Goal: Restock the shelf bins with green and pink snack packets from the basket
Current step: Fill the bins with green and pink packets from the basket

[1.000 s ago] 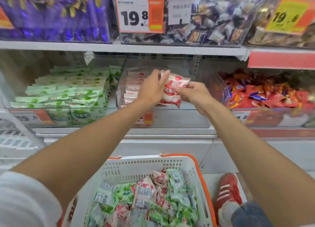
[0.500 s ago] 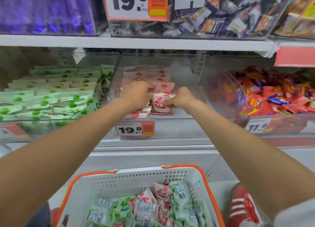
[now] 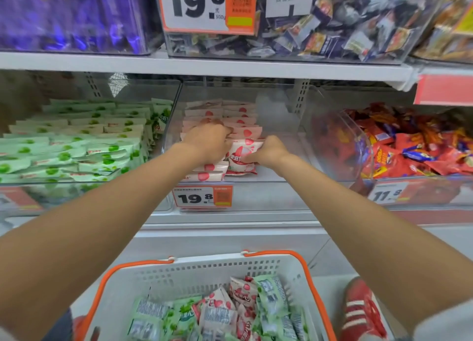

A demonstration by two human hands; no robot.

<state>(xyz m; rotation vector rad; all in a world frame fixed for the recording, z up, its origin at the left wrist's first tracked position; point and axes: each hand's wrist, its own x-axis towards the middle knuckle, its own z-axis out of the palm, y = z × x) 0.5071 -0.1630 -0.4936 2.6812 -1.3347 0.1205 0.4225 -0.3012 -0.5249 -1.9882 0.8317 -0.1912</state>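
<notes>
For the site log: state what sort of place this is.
Probably a shop's snack aisle: printed price tags front clear shelf bins filled with wrapped snacks, and an orange-handled shopping basket sits below.

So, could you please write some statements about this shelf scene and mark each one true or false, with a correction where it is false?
1. The left hand and the right hand are both inside the middle bin. True.
2. The right hand pinches a green packet. False: it pinches a pink packet.
3. The basket is empty. False: it holds mixed packets, green and pink.
4. The stacked green packets lie in the bin to the left of the middle bin. True.
5. The price tag on the front of the middle bin reads 11.8. False: it reads 19.8.
</notes>
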